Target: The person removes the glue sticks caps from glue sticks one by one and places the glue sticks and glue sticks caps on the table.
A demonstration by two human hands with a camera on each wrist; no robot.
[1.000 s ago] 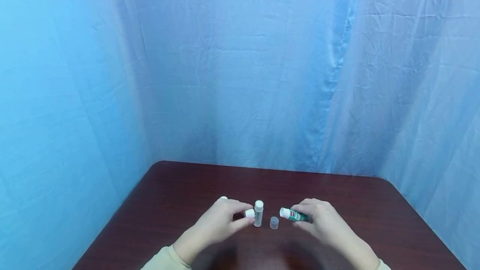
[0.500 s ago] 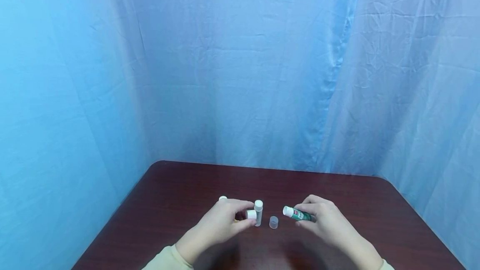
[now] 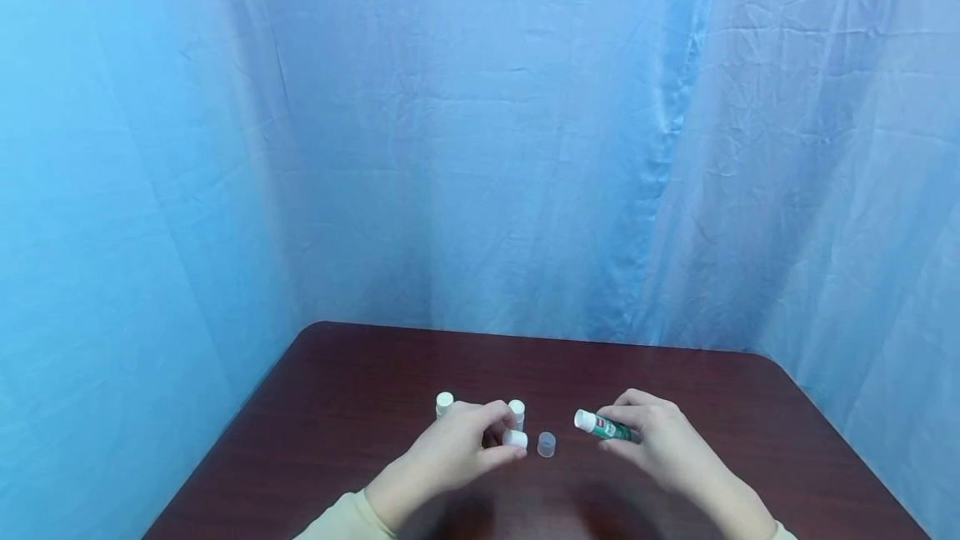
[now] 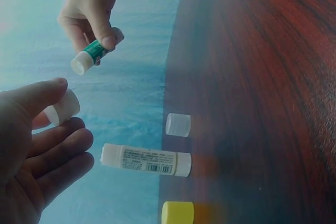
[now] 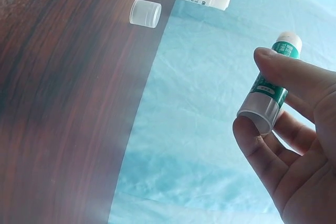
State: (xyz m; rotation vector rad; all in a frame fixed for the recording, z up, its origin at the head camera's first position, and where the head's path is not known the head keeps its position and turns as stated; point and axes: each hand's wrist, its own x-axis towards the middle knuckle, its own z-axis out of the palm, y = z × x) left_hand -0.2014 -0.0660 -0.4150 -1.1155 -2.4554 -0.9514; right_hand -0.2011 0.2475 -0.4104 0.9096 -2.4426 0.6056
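My left hand [image 3: 457,444] pinches a white cap [image 4: 64,107] between thumb and fingers, raised off the table. In the head view the cap overlaps the lower part of a glue stick [image 4: 147,160] standing upright with a pale label and a white top. My right hand [image 3: 656,440] grips a green-labelled glue stick [image 5: 273,82], tilted in the air, its white end toward the left hand. Between the hands a clear cap [image 3: 547,444] stands on the table. A yellow cap [image 4: 177,213] stands near the upright stick, hidden behind the left hand in the head view.
Behind the left hand rises another white-topped stick [image 3: 445,401], its lower part hidden. Everything stands on a dark red-brown table [image 3: 360,365]. Blue cloth [image 3: 480,148] hangs behind and at both sides of it.
My left hand has moved right and slightly nearer with the white cap, uncovering more of the white-topped stick behind it. The right hand has drifted a little right with the green glue stick.
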